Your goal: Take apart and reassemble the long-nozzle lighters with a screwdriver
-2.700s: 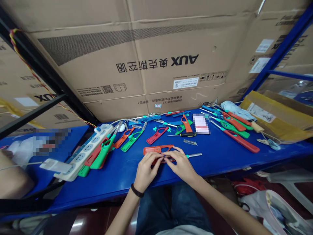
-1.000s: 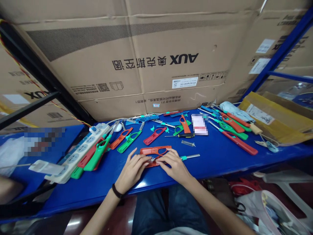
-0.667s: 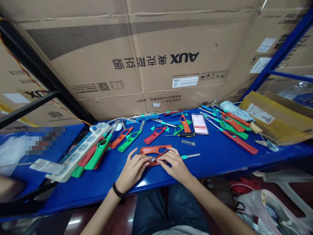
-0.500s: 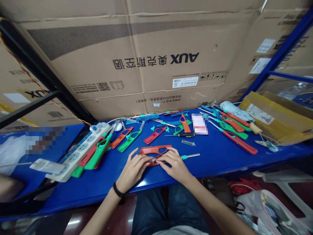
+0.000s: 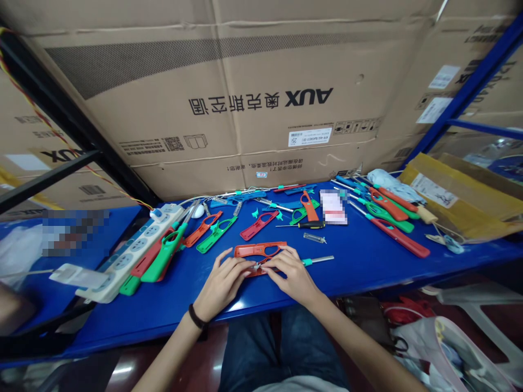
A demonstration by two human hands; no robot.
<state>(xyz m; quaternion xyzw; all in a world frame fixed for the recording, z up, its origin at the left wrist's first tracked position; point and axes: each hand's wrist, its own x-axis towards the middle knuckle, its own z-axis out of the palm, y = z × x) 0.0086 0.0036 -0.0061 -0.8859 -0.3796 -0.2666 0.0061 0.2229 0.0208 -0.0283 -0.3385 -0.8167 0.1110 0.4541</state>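
Observation:
Near the front edge of the blue table, both hands close around an open orange stick lighter [image 5: 261, 271]. My left hand [image 5: 224, 281] grips its left end, fingers bent. My right hand [image 5: 295, 276] has its thumb and fingers at the middle, by a small pale part [image 5: 256, 266]. The lighter's metal tube [image 5: 323, 259] sticks out to the right past a teal piece. Just behind the fingers lies a loose orange shell half [image 5: 249, 250]. My fingers hide much of the lighter's inside.
Beyond the hands lie a screwdriver [image 5: 309, 225], a clear fuel tank [image 5: 314, 238], and red [image 5: 258, 227] and green [image 5: 214, 238] shell halves. A power strip [image 5: 141, 242] with lighters against it stands left. Several lighters [image 5: 402, 237] and a yellow-taped box [image 5: 441, 198] are right.
Almost nothing differs. Both hands stay at the same spot on the orange lighter, with only tiny finger shifts. At the far left edge, another person's arm has moved slightly left.

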